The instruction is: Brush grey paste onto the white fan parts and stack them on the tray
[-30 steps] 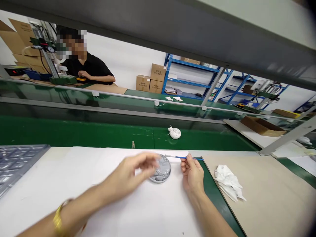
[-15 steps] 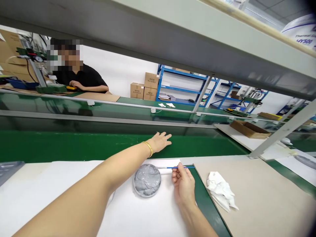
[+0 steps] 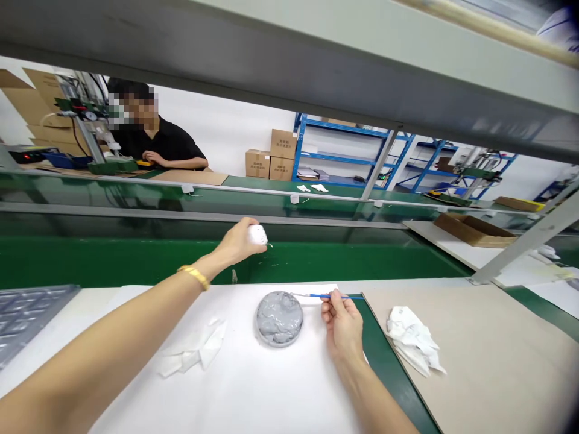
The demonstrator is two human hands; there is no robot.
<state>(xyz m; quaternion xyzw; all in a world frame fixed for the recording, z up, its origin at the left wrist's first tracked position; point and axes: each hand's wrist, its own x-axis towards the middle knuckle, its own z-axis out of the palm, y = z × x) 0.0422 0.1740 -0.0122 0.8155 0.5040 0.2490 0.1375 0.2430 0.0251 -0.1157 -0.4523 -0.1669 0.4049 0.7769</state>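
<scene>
My left hand (image 3: pixel 239 241), with a gold bracelet at the wrist, grips a small white block (image 3: pixel 258 235) with a short wire above the green belt (image 3: pixel 316 262). A blue-handled brush (image 3: pixel 319 296) is pinched in my right hand (image 3: pixel 342 316), pointing left. Its tip reaches the rim of a round dish of grey paste (image 3: pixel 279 318), which sits on white paper (image 3: pixel 253 386). To the left of the dish lies a crumpled tissue (image 3: pixel 196 349).
Another crumpled tissue (image 3: pixel 414 340) lies on a brown board (image 3: pixel 488 355) at right. A clear tray (image 3: pixel 34 313) is at far left. A grey shelf (image 3: pixel 289 78) spans overhead. Across the belt sits a person (image 3: pixel 167 144). An open carton (image 3: pixel 474 231) stands back right.
My left hand has moved left and now holds the white block; before, it reached over the belt with fingers spread. The left tissue has come into sight. My right hand still holds the brush.
</scene>
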